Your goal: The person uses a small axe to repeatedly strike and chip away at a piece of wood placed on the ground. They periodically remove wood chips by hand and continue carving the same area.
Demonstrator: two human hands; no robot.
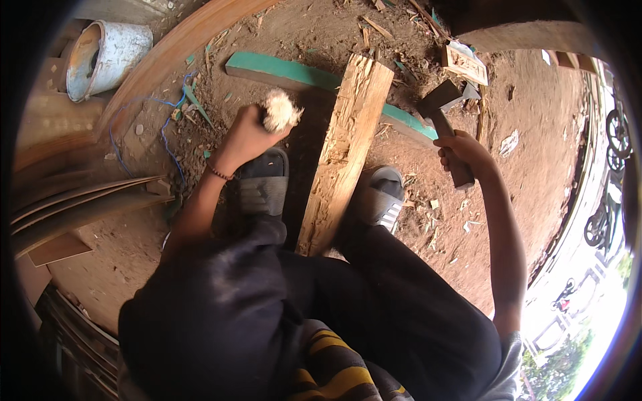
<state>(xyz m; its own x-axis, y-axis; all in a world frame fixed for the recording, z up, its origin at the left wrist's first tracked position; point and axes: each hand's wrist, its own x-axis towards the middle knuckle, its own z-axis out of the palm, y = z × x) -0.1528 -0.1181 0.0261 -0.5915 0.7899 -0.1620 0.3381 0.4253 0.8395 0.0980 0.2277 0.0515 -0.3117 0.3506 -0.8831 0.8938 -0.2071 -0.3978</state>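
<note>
My left hand (242,137) is closed around what looks like a chisel (281,111), seen from above by its pale, frayed wooden top; its lower end is hidden. In my right hand (466,152) is a hammer (439,99) with a dark blocky head and a brown handle, held out to the right. Between my feet lies a thick, pale wooden beam (346,144), its upper face rough and gouged. The beam rests across a green-painted timber (281,69). The left hand is apart from the beam, to its left.
My sandalled feet (386,197) flank the beam on dirt strewn with wood chips. A stained white bucket (110,57) lies tipped at the far left, near a curved wooden plank (180,47). Blue string (167,134) trails there. A small carved block (466,65) sits at the far right.
</note>
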